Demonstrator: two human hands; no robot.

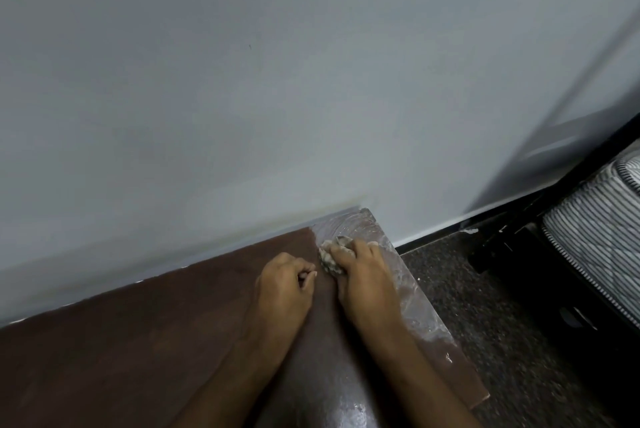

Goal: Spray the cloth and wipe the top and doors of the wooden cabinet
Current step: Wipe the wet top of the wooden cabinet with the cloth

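Right hand [360, 275] grip clenches the cloth [329, 259] on the cabinet top [138, 351]; left hand [287, 284] curled, empty. Dusty streaks remain beside the grip; doors unseen.

The dark brown wooden cabinet top [138, 341] runs along the pale wall, its right end reaching the far corner. A crumpled pale cloth [330, 259] lies directly on it near that corner. Whitish smeared streaks [412, 303] cover the wood along the right edge and around the cloth.
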